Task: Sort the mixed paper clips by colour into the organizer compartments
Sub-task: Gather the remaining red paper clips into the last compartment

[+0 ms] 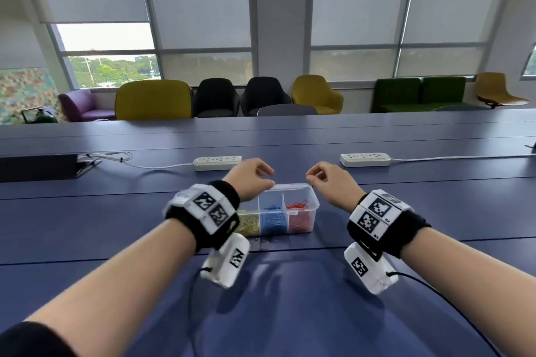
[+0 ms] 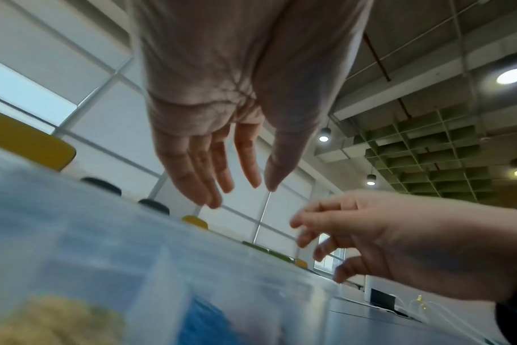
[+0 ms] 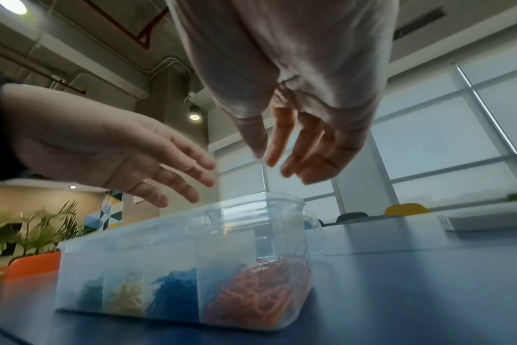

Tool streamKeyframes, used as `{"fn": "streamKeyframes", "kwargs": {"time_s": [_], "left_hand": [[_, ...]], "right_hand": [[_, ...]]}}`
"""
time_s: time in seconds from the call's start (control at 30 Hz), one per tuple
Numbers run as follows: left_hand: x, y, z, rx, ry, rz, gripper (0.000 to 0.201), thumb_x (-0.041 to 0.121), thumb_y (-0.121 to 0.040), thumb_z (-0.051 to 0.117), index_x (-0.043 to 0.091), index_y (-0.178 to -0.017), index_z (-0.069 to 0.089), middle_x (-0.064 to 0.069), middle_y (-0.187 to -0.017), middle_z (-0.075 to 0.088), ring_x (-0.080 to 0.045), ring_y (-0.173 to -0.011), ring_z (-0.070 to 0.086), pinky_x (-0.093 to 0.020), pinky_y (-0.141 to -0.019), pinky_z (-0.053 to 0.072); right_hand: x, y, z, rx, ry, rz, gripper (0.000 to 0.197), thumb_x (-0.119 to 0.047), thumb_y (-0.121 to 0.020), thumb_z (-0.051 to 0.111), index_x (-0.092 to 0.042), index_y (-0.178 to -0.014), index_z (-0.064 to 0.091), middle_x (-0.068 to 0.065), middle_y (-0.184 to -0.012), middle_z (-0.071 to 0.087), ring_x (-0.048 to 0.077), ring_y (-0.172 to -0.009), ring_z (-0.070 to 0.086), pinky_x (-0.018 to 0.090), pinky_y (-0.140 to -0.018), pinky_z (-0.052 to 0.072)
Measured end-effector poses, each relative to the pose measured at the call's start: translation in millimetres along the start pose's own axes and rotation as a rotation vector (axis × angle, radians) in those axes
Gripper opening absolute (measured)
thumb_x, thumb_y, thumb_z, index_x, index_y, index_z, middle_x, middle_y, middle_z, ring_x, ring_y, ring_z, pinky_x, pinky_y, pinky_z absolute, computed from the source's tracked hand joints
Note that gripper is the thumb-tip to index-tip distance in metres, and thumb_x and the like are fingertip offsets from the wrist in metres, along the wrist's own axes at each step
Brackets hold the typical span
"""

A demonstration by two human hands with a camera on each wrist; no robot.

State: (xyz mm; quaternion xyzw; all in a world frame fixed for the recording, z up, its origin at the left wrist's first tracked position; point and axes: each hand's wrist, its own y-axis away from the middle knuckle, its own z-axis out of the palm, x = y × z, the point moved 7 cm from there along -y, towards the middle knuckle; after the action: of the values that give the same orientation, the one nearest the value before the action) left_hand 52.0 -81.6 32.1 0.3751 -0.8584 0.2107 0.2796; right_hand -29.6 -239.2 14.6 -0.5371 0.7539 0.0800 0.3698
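Observation:
A clear plastic organizer [image 1: 314,202] stands on the blue table between my two wrists. Its compartments hold separate heaps of red clips [image 1: 298,219], blue clips [image 1: 272,219] and yellow clips [image 1: 249,226]; the right wrist view also shows a green heap [image 3: 89,296] at the far left end. My left hand [image 1: 255,180] hovers over the box's far left part, fingers loosely extended and empty. My right hand [image 1: 327,180] hangs just right of the box's far corner, fingers relaxed, holding nothing. In the left wrist view the left hand's fingers [image 2: 210,168] point down, apart from the box.
Two white power strips [image 1: 217,163] [image 1: 365,159] with cords lie on the table beyond the box. A dark cable box [image 1: 37,166] sits at the far left. Chairs line the windows behind the table. An orange planter [image 3: 30,266] shows left of the organizer.

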Motion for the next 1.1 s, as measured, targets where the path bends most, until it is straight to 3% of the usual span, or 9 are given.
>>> {"fn": "streamKeyframes", "kwargs": {"time_s": [0.13,0.2,0.33,0.47,0.67,0.73,0.8,0.93,1.1], "left_hand": [[-51,12,-66,0.214,-0.170,-0.120,0.032,0.023,-0.086,0.062,0.016,-0.117,0.056,-0.015,-0.126,0.046,-0.028,-0.108,0.049,-0.029,-0.090,0.040],[-86,18,-86,0.247,-0.180,-0.281,0.041,0.028,-0.088,0.060,0.015,-0.126,0.050,-0.018,-0.130,0.044,-0.031,-0.120,0.043,-0.033,-0.099,0.037],[-126,25,-76,0.097,0.032,-0.448,0.042,0.032,-0.095,0.050,0.002,-0.125,0.050,-0.017,-0.124,0.050,-0.029,-0.115,0.050,-0.032,-0.096,0.038],[-129,34,-59,0.063,0.337,-0.503,0.060,0.036,-0.096,0.048,0.001,-0.142,0.034,-0.015,-0.150,0.032,-0.030,-0.136,0.034,-0.041,-0.114,0.026],[-107,49,-44,0.094,0.651,-0.495,0.056,0.030,-0.095,0.051,0.005,-0.142,0.033,-0.016,-0.142,0.041,-0.027,-0.137,0.033,-0.037,-0.110,0.029],[-97,52,-33,0.051,0.701,-0.475,0.033,0.024,-0.097,0.048,0.007,-0.125,0.047,-0.010,-0.101,0.067,-0.011,-0.106,0.062,-0.023,-0.093,0.047],[-88,55,-24,0.022,0.736,-0.481,0.016,0.022,-0.098,0.047,0.007,-0.100,0.052,-0.003,-0.056,0.066,-0.006,-0.050,0.062,-0.015,-0.052,0.051],[-84,51,-9,0.008,0.813,-0.508,0.044,0.030,-0.095,0.052,0.007,-0.131,0.042,-0.009,-0.071,0.050,-0.017,-0.055,0.047,-0.020,-0.045,0.045],[-78,42,2,0.064,0.801,-0.546,0.045,0.036,-0.096,0.047,0.009,-0.132,0.039,-0.009,-0.059,0.060,-0.019,-0.049,0.054,-0.016,-0.034,0.042]], "right_hand": [[23,3,8,-0.095,-0.174,0.232,0.027,-0.024,-0.097,0.045,-0.005,-0.116,0.049,0.004,-0.103,0.048,0.017,-0.090,0.045,0.022,-0.065,0.039],[31,9,17,-0.178,-0.294,0.358,0.028,-0.028,-0.099,0.042,-0.009,-0.120,0.046,0.006,-0.109,0.046,0.019,-0.093,0.043,0.029,-0.073,0.041],[37,19,36,-0.301,-0.466,0.419,0.025,-0.026,-0.099,0.041,-0.011,-0.115,0.053,0.008,-0.119,0.051,0.020,-0.101,0.044,0.032,-0.082,0.039],[34,30,46,-0.366,-0.596,0.412,0.032,-0.016,-0.102,0.032,-0.005,-0.126,0.051,0.006,-0.113,0.057,0.015,-0.090,0.053,0.022,-0.067,0.045],[46,41,25,-0.302,-0.662,0.431,0.027,-0.002,-0.098,0.036,-0.006,-0.116,0.056,0.013,-0.105,0.057,0.017,-0.078,0.056,0.018,-0.056,0.054],[54,46,13,-0.276,-0.647,0.448,0.018,-0.006,-0.098,0.040,-0.007,-0.100,0.058,0.013,-0.100,0.057,0.020,-0.079,0.055,0.025,-0.065,0.052],[64,51,1,-0.233,-0.644,0.482,0.020,-0.017,-0.099,0.041,-0.009,-0.091,0.058,0.011,-0.089,0.058,0.020,-0.076,0.055,0.028,-0.072,0.048],[86,59,-16,-0.180,-0.696,0.585,0.031,-0.033,-0.099,0.042,-0.007,-0.095,0.058,0.012,-0.077,0.061,0.023,-0.073,0.058,0.031,-0.066,0.053],[97,59,-12,-0.162,-0.785,0.664,0.035,-0.031,-0.100,0.038,0.000,-0.100,0.054,0.009,-0.071,0.055,0.018,-0.060,0.057,0.023,-0.046,0.051]]}}
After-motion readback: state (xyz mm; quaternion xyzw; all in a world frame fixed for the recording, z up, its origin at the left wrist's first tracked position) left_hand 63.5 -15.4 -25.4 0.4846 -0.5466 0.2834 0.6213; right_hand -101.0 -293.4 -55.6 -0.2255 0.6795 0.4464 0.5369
